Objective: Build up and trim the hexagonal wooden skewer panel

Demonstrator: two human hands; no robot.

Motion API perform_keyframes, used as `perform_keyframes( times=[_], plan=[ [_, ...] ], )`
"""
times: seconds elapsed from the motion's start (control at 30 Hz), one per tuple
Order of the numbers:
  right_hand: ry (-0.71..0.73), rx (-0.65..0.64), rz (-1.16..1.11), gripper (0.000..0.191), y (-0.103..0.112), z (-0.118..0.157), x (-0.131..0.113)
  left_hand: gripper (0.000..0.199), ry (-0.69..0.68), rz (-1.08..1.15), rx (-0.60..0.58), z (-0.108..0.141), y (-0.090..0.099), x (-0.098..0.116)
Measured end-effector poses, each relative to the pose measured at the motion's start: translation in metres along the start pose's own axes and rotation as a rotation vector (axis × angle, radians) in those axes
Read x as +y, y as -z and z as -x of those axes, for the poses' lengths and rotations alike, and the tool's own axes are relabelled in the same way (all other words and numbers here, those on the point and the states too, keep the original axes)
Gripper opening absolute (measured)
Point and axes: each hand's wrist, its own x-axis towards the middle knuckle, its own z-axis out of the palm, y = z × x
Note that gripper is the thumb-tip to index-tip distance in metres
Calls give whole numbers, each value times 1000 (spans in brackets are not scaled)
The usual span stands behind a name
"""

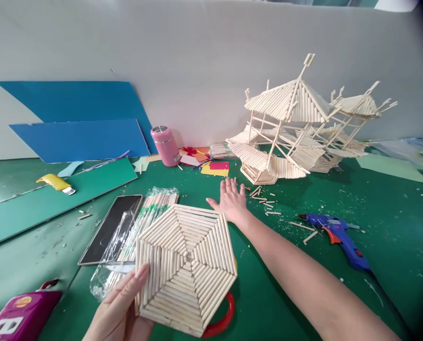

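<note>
My left hand point(128, 298) grips the lower left edge of a hexagonal panel point(188, 265) made of pale wooden sticks laid in rings, tilted up toward me. Beyond the panel, my right hand point(231, 199) reaches out over the green table with its fingers stretched and nothing held. Just past its fingertips stands a stick-built pavilion model point(289, 104) with a pointed roof. Short cut stick pieces point(263, 199) lie scattered to the right of that hand. A red curved handle point(225, 317) shows from under the panel; the rest of it is hidden.
A blue glue gun point(339, 237) lies on the right, its cord trailing forward. On the left are a packet of sticks point(154, 213), a dark phone-like slab point(106, 237), a yellow cutter point(55, 182) and a purple power strip point(24, 312). A pink flask point(165, 147) stands behind.
</note>
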Motion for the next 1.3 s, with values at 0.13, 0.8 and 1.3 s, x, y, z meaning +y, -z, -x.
perform_keyframes(
  times=[0.13, 0.8, 1.3],
  plan=[
    [-109, 8, 32, 87, 10, 29, 43, 34, -12, 49, 91, 25, -46, 16],
    [276, -11, -21, 62, 29, 152, 78, 25, -88, 110, 4, 18, -70, 19],
    [93, 190, -670, 36, 36, 174, 91, 17, 0, 81, -177, 1, -86, 8]
  ],
)
